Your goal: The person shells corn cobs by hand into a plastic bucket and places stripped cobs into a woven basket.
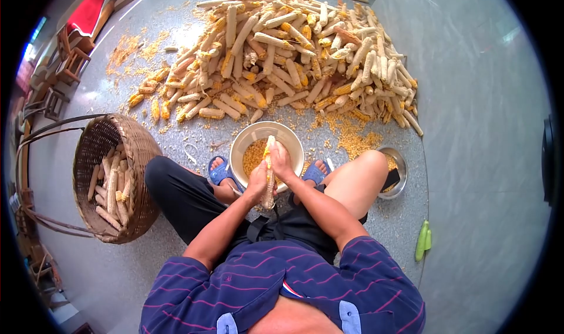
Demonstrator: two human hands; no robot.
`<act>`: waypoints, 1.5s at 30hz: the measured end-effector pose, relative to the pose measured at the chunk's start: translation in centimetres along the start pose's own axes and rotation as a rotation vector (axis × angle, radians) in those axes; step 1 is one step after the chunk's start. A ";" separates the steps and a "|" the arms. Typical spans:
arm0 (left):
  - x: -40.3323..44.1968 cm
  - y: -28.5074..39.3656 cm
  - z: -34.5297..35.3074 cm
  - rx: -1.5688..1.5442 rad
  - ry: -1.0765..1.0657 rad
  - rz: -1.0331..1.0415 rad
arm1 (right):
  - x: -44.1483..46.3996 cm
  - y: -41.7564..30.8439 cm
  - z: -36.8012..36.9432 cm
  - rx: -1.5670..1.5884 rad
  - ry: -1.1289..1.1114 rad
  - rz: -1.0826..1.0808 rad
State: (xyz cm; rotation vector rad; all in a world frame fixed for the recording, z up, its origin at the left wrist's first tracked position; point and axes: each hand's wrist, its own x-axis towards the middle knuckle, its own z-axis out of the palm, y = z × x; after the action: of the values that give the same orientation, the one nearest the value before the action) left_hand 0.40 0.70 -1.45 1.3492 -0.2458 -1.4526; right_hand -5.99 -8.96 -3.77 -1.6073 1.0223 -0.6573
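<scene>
Between my hands is a corn cob (269,181), mostly stripped, with some yellow kernels left near its upper end. My left hand (257,180) wraps round its middle from the left. Higher up, my right hand (281,159) grips it from the right, thumb near the tip. The cob stands nearly lengthwise in view, over the near side of a white bucket (236,158). Loose yellow kernels (254,156) lie in the bottom of that bucket, which stands between my feet. My fingertips are partly hidden behind the cob.
A large heap of corn cobs (282,58) lies ahead, with kernels (352,135) scattered before it. At left stands a wicker basket (144,187) holding bare cobs (113,181). A metal bowl (402,187) with a dark object is by my right knee. Green pods (422,241) lie at right.
</scene>
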 end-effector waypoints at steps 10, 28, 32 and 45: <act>0.6 -1.3 0.2 0.167 0.113 0.194 | 0.1 -0.3 -0.5 0.583 -0.113 0.125; 1.6 -1.9 0.0 0.680 0.335 0.400 | -0.3 0.5 0.3 0.603 -0.061 0.199; 1.3 -1.7 -0.1 0.743 0.329 0.307 | -0.3 1.2 0.7 -0.030 -0.005 0.062; -1.2 1.7 1.5 0.968 0.370 0.232 | -0.2 0.5 0.2 0.796 -0.070 0.343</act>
State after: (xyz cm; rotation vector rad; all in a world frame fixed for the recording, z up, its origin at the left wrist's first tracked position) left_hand -0.19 0.22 0.97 2.2294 -0.9035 -0.8527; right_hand -6.08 -8.74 -4.31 -0.7365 0.8068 -0.6502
